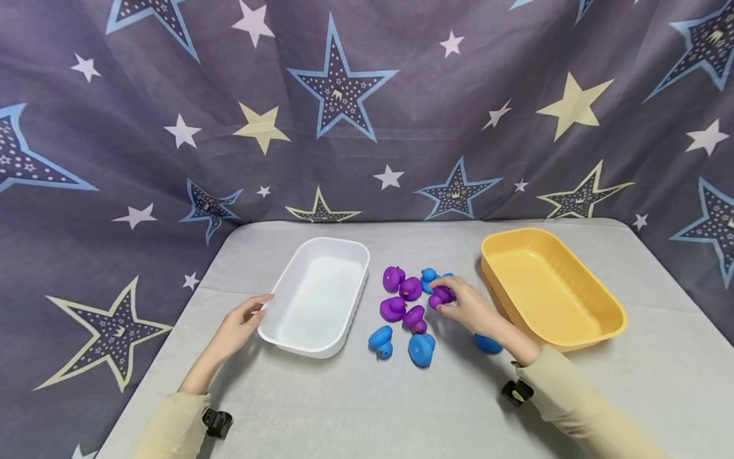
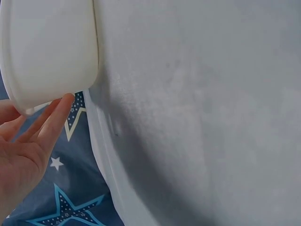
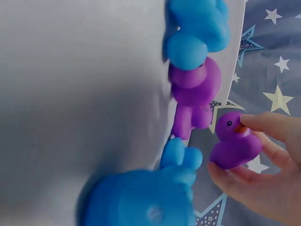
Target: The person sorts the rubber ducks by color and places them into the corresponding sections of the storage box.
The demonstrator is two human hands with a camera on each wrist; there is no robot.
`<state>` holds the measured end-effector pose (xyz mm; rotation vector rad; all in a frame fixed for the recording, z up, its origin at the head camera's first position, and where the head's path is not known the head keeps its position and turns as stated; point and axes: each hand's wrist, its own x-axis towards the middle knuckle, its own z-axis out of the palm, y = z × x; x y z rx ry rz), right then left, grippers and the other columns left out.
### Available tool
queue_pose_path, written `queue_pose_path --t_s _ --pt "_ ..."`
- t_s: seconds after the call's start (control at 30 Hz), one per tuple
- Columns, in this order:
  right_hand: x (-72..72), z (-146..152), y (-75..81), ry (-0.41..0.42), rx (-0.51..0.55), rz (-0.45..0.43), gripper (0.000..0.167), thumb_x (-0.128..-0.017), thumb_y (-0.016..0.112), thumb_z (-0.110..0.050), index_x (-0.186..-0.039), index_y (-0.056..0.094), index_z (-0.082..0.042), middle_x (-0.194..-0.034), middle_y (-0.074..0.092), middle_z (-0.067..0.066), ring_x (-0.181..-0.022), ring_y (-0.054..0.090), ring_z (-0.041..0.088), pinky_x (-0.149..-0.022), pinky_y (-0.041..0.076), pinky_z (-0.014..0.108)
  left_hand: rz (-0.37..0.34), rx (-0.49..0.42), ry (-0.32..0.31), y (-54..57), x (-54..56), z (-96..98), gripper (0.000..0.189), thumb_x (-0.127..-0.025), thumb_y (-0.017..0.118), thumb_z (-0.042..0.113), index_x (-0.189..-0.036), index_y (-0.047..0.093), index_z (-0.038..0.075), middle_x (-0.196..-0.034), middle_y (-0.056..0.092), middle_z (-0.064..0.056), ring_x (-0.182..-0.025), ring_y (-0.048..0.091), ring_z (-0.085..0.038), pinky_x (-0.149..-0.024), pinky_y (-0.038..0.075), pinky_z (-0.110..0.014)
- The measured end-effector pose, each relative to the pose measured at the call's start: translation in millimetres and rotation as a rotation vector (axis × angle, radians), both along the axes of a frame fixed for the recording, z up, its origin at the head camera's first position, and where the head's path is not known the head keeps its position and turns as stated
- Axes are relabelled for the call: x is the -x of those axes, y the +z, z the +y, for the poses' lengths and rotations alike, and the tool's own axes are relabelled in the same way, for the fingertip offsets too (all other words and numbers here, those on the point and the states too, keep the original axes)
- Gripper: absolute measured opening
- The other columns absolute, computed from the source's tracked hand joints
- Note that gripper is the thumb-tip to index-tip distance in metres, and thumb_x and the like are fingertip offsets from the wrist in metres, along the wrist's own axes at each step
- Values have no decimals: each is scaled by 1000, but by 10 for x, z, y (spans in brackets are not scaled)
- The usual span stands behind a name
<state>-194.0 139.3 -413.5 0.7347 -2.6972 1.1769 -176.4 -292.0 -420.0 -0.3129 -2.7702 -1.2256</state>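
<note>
My right hand (image 1: pixel 467 306) pinches a purple rubber duck (image 3: pixel 235 143) between thumb and fingers, over the right side of the duck cluster. My left hand (image 1: pixel 237 325) has its fingertips at the outer left rim of a white basin (image 1: pixel 312 347). In the left wrist view, the fingers (image 2: pixel 55 120) lie fairly straight along the basin's edge. Several purple ducks (image 1: pixel 392 309) lie between the basins. Around them are blue ducks: one at the front left (image 1: pixel 381 341), one at the front middle (image 1: pixel 422 350), and one partly behind the right forearm (image 1: pixel 487 344).
A yellow basin (image 1: pixel 550 299) stands on the right, close beside the right forearm. Grey cloth covers the table (image 1: pixel 344 408). Behind it hangs a dark curtain (image 1: pixel 401 140) with a star pattern.
</note>
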Motion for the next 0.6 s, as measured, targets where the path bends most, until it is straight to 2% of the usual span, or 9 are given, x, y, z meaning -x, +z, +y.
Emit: queue_pose_path --t_s 0.17,0.33,0.47,0.6 --pt "12 -116 73 28 22 -35 36 -76 64 0 -110 56 -2 -112 53 19 -103 48 32 -87 40 47 -1 -27 -16 6 -4 3 33 -88 49 3 -121 50 -3 -98 59 -23 -78 58 -22 -67 45 -23" --pt "18 -236 139 58 41 -74 35 -77 62 1 -111 55 -1 -114 52 18 -103 48 32 -85 42 46 1 -23 -23 31 -13 10 33 -89 49 3 -121 49 -4 -98 59 -23 -77 57 -20 -65 44 -23" --pt "39 -334 164 76 54 -76 35 -78 62 2 -112 54 -1 -112 54 16 -102 50 29 -84 43 44 -6 -16 -17 108 -52 63 32 -88 48 -1 -120 49 -7 -96 59 -24 -75 56 -18 -64 43 -22" --pt "54 -433 183 83 67 -80 36 -77 63 1 -113 54 -2 -115 52 17 -108 47 31 -90 39 45 -8 -32 -13 187 -95 123 32 -87 48 -5 -118 49 -9 -95 58 -26 -74 55 -20 -62 43 -23"
